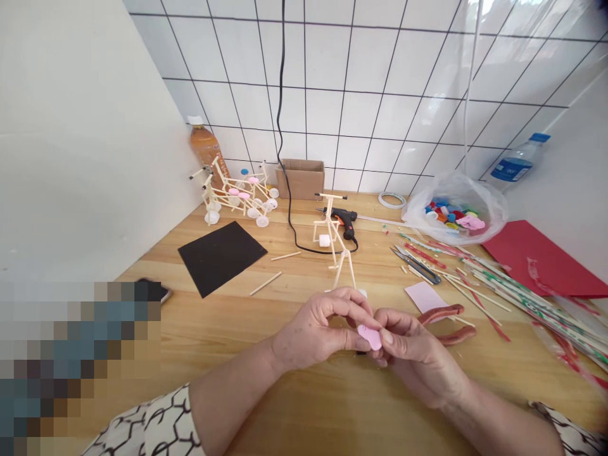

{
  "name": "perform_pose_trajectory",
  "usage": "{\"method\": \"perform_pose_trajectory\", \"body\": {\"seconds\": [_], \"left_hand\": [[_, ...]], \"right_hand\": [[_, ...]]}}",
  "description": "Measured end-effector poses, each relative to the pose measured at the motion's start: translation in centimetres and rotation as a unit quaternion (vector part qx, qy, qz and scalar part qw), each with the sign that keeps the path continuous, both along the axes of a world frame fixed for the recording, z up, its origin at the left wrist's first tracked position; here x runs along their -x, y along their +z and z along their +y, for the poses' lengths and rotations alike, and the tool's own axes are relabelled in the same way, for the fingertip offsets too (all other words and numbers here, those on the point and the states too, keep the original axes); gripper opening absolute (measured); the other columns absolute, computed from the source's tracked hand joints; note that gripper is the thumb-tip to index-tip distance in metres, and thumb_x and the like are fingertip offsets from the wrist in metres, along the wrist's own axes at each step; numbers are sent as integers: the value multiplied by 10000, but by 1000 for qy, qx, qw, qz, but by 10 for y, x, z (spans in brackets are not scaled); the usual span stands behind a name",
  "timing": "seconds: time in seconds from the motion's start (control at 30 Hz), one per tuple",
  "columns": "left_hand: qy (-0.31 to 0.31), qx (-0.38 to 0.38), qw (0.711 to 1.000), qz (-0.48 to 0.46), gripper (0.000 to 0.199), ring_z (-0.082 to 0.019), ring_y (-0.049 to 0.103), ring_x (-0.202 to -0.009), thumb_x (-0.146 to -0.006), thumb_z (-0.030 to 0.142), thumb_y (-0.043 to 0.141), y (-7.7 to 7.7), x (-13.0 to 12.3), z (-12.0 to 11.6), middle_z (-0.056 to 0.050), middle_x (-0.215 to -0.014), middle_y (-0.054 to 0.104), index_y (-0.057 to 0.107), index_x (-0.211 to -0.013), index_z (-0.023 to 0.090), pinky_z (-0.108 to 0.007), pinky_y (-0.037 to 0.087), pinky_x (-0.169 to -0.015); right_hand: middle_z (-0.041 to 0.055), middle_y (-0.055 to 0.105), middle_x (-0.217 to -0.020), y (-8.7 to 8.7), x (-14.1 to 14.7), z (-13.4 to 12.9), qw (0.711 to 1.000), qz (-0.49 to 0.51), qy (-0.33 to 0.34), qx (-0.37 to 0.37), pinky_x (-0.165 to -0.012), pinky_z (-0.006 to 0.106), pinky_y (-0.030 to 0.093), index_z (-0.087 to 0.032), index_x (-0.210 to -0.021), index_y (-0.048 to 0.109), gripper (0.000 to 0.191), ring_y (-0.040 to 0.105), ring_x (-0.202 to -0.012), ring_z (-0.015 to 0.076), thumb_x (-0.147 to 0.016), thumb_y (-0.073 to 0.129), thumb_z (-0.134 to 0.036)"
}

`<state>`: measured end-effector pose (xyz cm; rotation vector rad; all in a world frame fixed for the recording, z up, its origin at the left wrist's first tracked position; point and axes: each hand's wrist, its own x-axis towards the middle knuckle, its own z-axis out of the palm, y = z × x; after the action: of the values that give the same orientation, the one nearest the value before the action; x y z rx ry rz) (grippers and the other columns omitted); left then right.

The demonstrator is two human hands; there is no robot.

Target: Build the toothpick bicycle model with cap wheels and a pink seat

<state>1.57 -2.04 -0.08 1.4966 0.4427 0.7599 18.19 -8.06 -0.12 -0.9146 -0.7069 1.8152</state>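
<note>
Left hand (325,326) and right hand (420,348), fingers pinching pink piece (369,337) toward desk (213,326)'s near edge. Stick bike (346,254) behind: framed, seat apparently left. Other bikes (243,196), far-left corner, look done.

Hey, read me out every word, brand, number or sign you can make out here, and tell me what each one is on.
No text reads clearly enough to quote.
Amber-coloured bottle: lettering down its side, too blurred to read.
Clear bottle: pale marks on its blue label, too small to read.
Plastic wrapping: green and red print, not legible.
</note>
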Motion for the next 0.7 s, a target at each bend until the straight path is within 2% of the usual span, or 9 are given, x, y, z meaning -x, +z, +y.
{"method": "perform_pose_trajectory", "body": {"seconds": [0.23,0.53,0.7], "left_hand": [[-14,14,1000,-5,180,-148,564,-869,-667,197,740,0,1,1,-32,-917,579,721,-846,206,-326,427,-870],[-1,16,1000,5,180,-134,559,-809,-604,155,771,3,1,0,-23,-865,577,712,-772,179,-303,431,-820],[22,54,998,-17,160,-150,574,-838,-645,143,740,0,1,1,-39,-896,580,699,-799,160,-308,439,-813]], "right_hand": [[21,591,-571,0,-1,1,1000,5,26,-2,-508,218,311,-123,-617,652,258,464,-524,87,-688,722,-360],[13,571,-528,2,0,1,999,-25,27,0,-505,218,304,-127,-593,640,238,445,-502,85,-690,714,-331],[17,588,-602,3,0,-2,997,-62,12,-50,-524,227,307,-143,-724,669,243,439,-548,95,-714,693,-384]]}}
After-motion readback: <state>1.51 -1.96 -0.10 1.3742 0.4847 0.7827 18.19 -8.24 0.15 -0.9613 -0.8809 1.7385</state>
